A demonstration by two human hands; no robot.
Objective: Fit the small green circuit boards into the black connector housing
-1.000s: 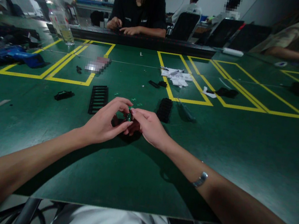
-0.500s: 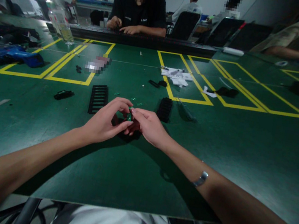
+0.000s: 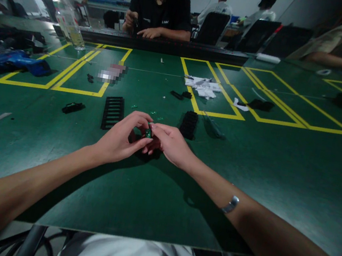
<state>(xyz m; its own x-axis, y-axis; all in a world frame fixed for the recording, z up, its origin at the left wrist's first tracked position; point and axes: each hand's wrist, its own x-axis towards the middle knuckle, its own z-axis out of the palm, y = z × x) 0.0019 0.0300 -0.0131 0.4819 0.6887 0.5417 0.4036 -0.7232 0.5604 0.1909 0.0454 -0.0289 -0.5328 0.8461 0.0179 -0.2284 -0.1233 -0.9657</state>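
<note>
Between my two hands, just above the green table [image 3: 132, 196], is a small green circuit board [image 3: 148, 133]. My left hand [image 3: 126, 134] pinches it from the left with thumb and fingers. From the right, the thumb and fingers of my right hand [image 3: 168, 143] close on the same board; some of those fingers are hidden behind it. A black slotted rack [image 3: 113, 112] lies just beyond my left hand, and a second black rack [image 3: 188, 125] beyond my right. Several small green boards [image 3: 153, 112] lie past my fingertips.
A black part [image 3: 73, 107] lies to the left. Farther off are white papers [image 3: 203, 86], a clear plastic bag [image 3: 213, 126], a plastic bottle [image 3: 71, 26] and blue items [image 3: 26, 65]. A long black bar [image 3: 159, 46] crosses the far side, where a person in black [image 3: 162, 7] sits.
My hands stay in nearly the same place, and the board between them has shifted only slightly. Across the table, the person in black has raised one hand, with a dark object in it.
</note>
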